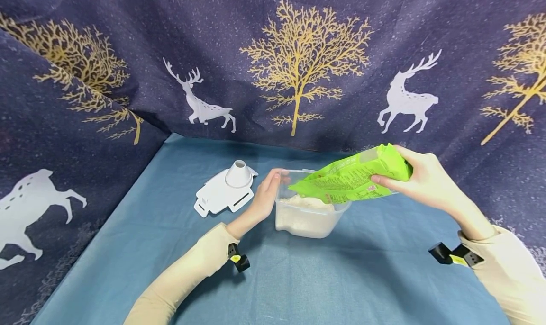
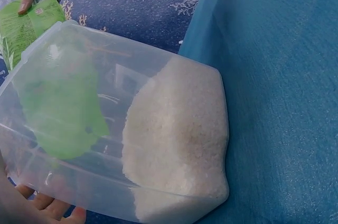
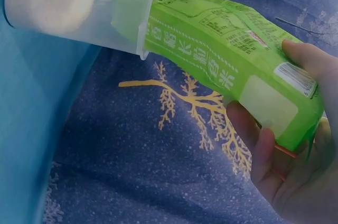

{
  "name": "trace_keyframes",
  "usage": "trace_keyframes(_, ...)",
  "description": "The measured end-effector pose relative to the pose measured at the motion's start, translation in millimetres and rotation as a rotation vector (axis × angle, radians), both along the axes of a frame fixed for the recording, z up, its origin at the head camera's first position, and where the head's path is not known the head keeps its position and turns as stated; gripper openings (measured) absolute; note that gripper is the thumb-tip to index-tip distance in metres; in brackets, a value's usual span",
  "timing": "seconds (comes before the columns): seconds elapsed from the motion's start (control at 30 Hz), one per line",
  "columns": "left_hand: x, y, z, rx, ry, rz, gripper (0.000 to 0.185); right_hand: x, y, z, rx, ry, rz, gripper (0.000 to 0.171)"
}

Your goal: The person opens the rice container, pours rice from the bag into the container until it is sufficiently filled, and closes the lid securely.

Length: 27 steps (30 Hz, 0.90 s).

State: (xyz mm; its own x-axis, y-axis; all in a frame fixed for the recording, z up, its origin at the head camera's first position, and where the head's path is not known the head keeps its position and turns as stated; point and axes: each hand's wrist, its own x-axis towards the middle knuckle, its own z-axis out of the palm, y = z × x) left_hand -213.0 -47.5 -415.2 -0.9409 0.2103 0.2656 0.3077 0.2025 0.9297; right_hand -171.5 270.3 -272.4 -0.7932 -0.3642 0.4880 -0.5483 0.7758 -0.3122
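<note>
Near the middle of the table stands a clear plastic container (image 1: 340, 213) with white rice (image 1: 308, 202) heaped in it. My left hand (image 1: 264, 195) grips its left side, fingertips wrapped past the far corner. Held in my right hand (image 1: 428, 180) is a green printed bag (image 1: 354, 174), tilted so its mouth dips inside the container over the rice. The right wrist view shows thumb and fingers round the bag's closed end (image 3: 274, 105). Through the wall in the left wrist view, the rice (image 2: 177, 134) lies piled at the bottom, below the bag's mouth (image 2: 66, 123).
A white lid (image 1: 219, 194) with a cone-shaped spout (image 1: 240, 174) lies left of the container, just beyond my left forearm. Blue cloth (image 1: 298, 282) covers the table. Dark curtains (image 1: 341, 102) with deer and trees hang behind it and along the left.
</note>
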Motion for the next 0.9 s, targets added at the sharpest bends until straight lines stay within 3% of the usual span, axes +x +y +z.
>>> trace_keyframes(0.33, -1.2, 0.7, -1.2, -0.002, 0.001, -0.001, 0.038, -0.7, -2.8, -0.7, -0.025, -0.018, 0.012, 0.049)
trace_keyframes(0.7, -4.2, 0.6, -3.2, 0.01, -0.018, -0.01, 0.036, -5.1, -3.0, -0.6, -0.106, 0.078, 0.088, 0.053)
trace_keyframes(0.9, -2.7, 0.5, -3.3, 0.012, -0.01, -0.001, 0.036, -3.2, -2.1, 3.7, -0.12, 0.078, 0.056, 0.07)
